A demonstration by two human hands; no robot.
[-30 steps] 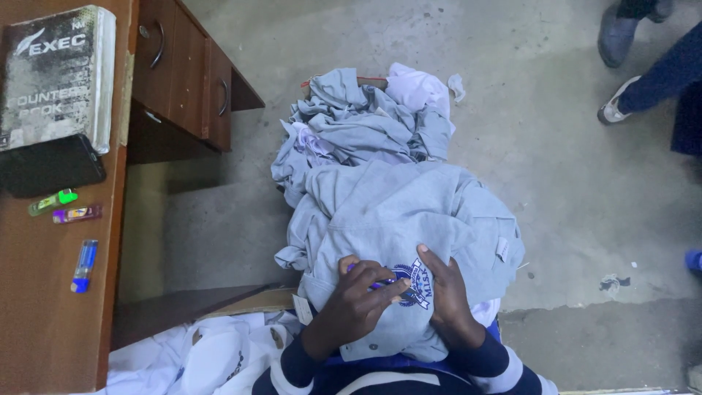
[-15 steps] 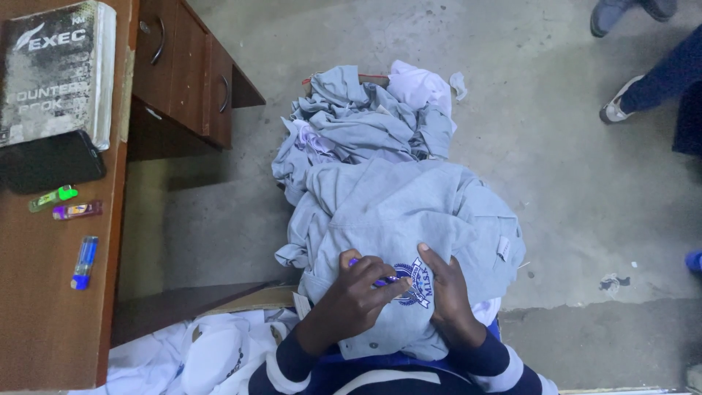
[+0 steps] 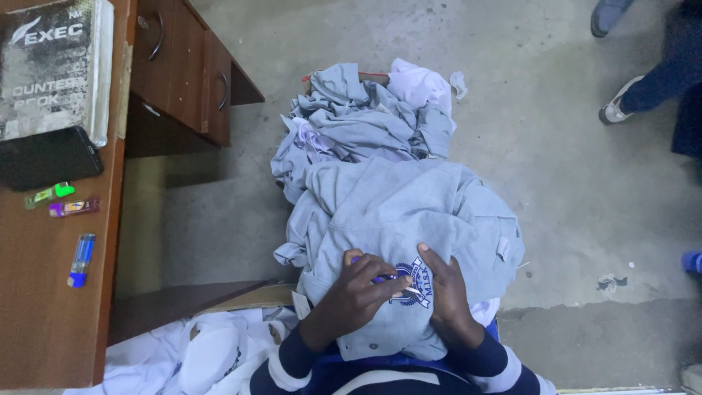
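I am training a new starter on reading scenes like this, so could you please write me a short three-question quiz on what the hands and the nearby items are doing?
1. True or false: the left hand holds a purple-handled tool against the embroidered badge.
2. What does the right hand press down on? A) dark notebook B) grey garment C) lighter
3. Fill in: three lighters, green, purple and ____, lie on the wooden desk.

Key: 1 true; 2 B; 3 blue.

both hands (image 3: 398, 296) rest close together, fingers curled downward.
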